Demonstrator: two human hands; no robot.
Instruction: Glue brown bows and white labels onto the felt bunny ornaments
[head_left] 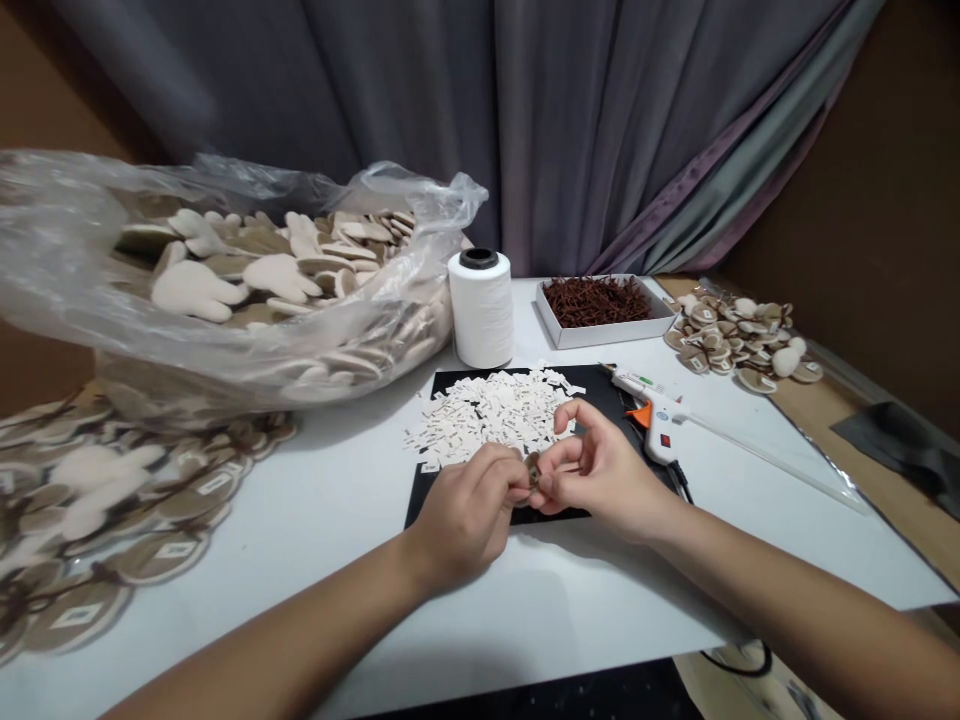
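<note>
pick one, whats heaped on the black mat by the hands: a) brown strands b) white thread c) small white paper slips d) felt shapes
C: the black mat holds a heap of small white paper slips, while the brown strands lie in a white box.

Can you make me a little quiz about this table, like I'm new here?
1. True or false: the spool of white thread stands upright on the table.
2. What fills the white box? A: reddish-brown strands, B: white paper tags, C: glue sticks.
3. Which is nearer the hot glue gun, the left hand or the right hand?

Key: 1 true; 2 A; 3 right hand.
</note>
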